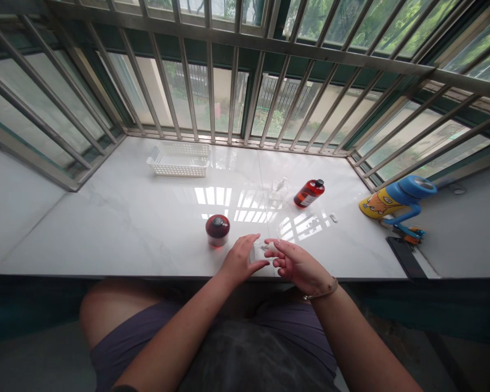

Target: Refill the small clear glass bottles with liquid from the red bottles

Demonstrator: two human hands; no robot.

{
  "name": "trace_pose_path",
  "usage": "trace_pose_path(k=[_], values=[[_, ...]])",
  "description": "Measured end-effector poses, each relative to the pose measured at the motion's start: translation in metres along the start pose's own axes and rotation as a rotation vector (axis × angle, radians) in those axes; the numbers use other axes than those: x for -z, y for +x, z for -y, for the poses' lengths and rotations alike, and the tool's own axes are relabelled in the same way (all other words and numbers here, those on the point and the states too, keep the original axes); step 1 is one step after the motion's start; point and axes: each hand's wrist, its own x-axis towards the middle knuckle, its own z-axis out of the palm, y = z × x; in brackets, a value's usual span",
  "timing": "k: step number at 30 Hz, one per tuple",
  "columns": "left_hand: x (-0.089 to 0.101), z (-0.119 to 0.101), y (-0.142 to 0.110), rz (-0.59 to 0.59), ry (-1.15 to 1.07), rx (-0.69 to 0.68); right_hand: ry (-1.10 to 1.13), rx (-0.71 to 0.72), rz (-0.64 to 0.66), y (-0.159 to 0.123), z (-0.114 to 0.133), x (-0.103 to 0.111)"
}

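Observation:
My left hand point(240, 258) curves around a small clear container point(258, 253) near the front edge of the counter, thumb on the near side and fingers on the far side. Something small and whitish shows at its top. Close on the right, my right hand point(292, 262) has its fingers loosely bent and apart beside the container; I see nothing held in them. Just left of my hands stands a dark red bottle point(218, 231) with a black cap. Another red bottle point(309, 194), with a label and black cap, is farther back on the right.
A clear bottle point(278, 191) is behind my hands, and a small white piece point(334, 218) lies to the right. At the back left is a white perforated basket point(179, 163). A blue-yellow flask point(387, 200) and a phone point(404, 257) occupy the right. Metal bars line the window.

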Motion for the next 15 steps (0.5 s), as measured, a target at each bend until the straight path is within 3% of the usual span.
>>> trace_pose_path(k=[15], values=[[-0.0002, -0.0007, 0.0003, -0.002, -0.005, -0.015, 0.032, 0.034, -0.005, 0.0012, -0.003, 0.0054]])
